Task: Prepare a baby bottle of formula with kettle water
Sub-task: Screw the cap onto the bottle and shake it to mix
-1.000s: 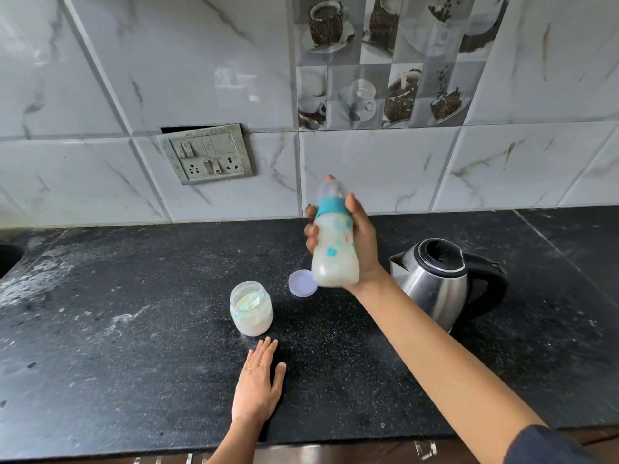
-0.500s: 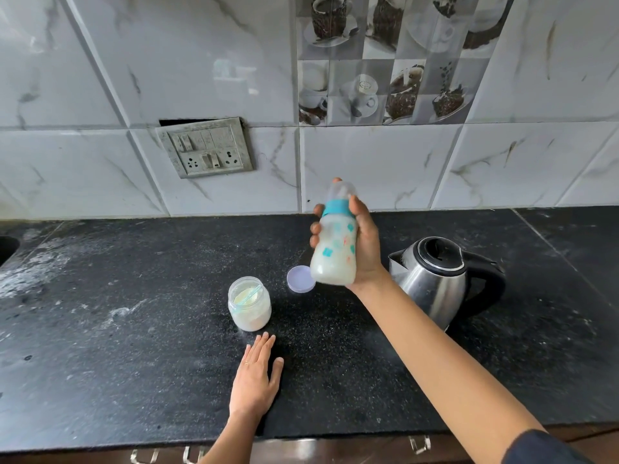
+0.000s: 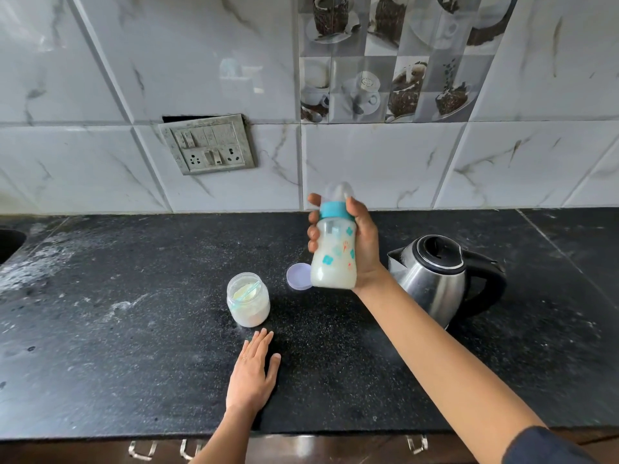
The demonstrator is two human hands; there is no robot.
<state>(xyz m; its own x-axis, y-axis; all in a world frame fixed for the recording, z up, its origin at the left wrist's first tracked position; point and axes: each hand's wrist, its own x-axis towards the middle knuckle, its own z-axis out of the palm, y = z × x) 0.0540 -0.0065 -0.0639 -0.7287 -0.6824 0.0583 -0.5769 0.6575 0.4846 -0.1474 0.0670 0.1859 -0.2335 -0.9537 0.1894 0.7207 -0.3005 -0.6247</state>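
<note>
One baby bottle [image 3: 335, 259], one kettle [image 3: 432, 283], one powder jar [image 3: 249, 308], one lid [image 3: 296, 276], one switchboard [image 3: 209, 149]

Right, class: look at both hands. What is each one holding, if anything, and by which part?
The right hand grips the baby bottle round its upper body. The left hand holds nothing; it rests flat on the countertop.

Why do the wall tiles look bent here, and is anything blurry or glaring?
Head view: the wide lens bows the tile lines toward the picture's edges. Head view: the bottle gripped by the right hand looks slightly soft, while the rest is sharp. Head view: there is a pale reflection on one tile and a sheen on the kettle. The light is even and the shadows are faint.
</note>
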